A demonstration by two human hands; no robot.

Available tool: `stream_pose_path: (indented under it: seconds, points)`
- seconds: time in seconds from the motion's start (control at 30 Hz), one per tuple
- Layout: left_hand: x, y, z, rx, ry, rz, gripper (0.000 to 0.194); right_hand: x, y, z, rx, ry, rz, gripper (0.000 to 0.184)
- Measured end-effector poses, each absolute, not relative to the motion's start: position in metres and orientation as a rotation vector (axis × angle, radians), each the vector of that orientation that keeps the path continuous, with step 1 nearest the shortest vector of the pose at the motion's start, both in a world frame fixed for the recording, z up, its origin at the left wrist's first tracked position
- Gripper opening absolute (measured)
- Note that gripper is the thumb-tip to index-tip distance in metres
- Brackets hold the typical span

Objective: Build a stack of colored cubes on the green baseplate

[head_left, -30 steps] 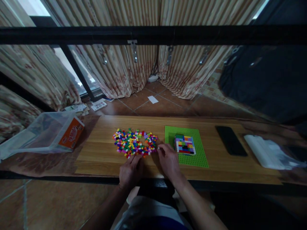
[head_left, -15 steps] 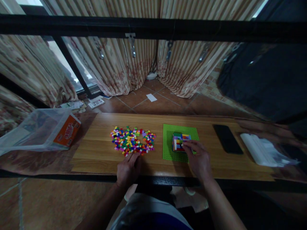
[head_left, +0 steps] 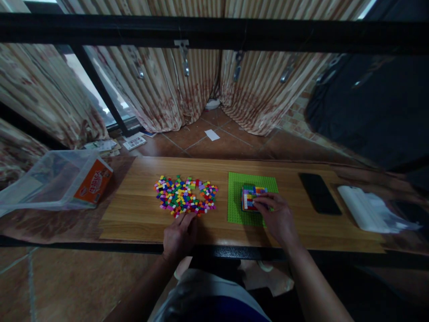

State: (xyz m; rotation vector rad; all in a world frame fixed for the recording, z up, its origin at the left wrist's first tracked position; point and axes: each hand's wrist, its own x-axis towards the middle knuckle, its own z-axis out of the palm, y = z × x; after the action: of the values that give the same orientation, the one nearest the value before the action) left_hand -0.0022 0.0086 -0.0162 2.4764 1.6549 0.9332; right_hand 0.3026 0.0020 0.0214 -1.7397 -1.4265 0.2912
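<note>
On the green studded baseplate [head_left: 234,214] sits a low block of many-coloured building bricks [head_left: 247,197], partly covered by my right hand. Thumb and fingers of my right hand [head_left: 277,217] are pinched at the block's top, on a small pale toy brick. The exact spot under the fingertips is hidden. To the left, a loose pile of small coloured bricks [head_left: 182,194] is spread over the wooden board. My left hand [head_left: 179,235] rests at the pile's front edge, its fingers curled and pressed together. Whatever lies under them, if anything, does not show.
A clear plastic bin [head_left: 60,179] with an orange label lies at the left. Right of the baseplate are a black phone-like slab [head_left: 320,193] and a white packet [head_left: 363,209]. A dark metal rail [head_left: 214,33] crosses ahead, before striped curtains [head_left: 187,98].
My right hand has moved right, from beside the pile to the brick block on the baseplate, carrying the small brick. My left hand stays by the pile. The view has tilted slightly.
</note>
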Motion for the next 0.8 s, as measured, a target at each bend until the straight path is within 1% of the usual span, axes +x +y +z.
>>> stream_pose_path:
  seconds: [0.3,0.43,0.63,0.7,0.8]
  points:
    - [-0.0016,0.0089,-0.0157,2.487,1.66,0.949,0.017,0.3027,0.0031,0.0217,-1.727,-1.422,0.303,0.028]
    - [-0.0016,0.0089,-0.0158,2.497,1.666,0.941,0.017,0.3051,0.002,0.0243,-1.711,-1.416,0.361,0.027]
    - [-0.0014,0.0085,-0.0158,2.485,1.664,0.957,0.018,0.3089,-0.0007,0.0269,-1.712,-1.245,0.477,0.036]
    - [-0.0013,0.0083,-0.0155,2.481,1.664,0.961,0.018,0.308,0.0006,0.0275,-1.759,-1.19,0.439,0.04]
    - [-0.0011,0.0082,-0.0142,2.481,1.661,0.957,0.018,0.3044,0.0047,0.0261,-1.847,-1.184,0.282,0.048]
